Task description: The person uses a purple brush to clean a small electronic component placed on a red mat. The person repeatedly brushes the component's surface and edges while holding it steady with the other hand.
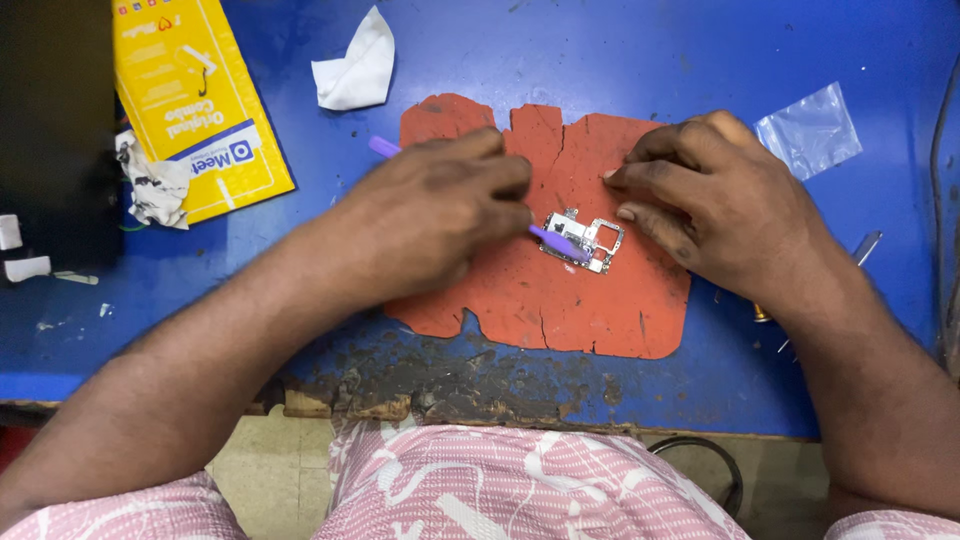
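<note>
1. Head view: left hand (pixel 435 215) is curled shut around a purple tool (pixel 555 242), fingers pressed together on the shaft. Tool tail pokes out behind the hand at the orange mat's (pixel 520 310) upper-left edge; working tip comes out on the thumb side.
2. Tool long axis runs from the mat's upper left down toward mat centre, a shallow diagonal. Tip points down-right and lies on the left part of the small metal circuit board (pixel 585 240), touching it as far as I can tell.
3. Board lies just right of the left hand's fingertips, about mid-mat, slightly toward the mat's right half. Board long axis is roughly left-right, tilted a little, right end lower. It rests flat on the mat.
4. Right hand (pixel 715 205) holds nothing. Fingers are bunched, bent, tips pressing on the mat just above and right of the board; whether they touch the board edge is unclear.
5. Both hands are near the board; the left is the one with tool contact, the right sits just beside it.
6. Off the mat: white tissue (pixel 352 65) above its upper-left corner, yellow package (pixel 195 100) well left, clear plastic bag (pixel 810 130) to the upper right, all on the blue table (pixel 600 45).
</note>
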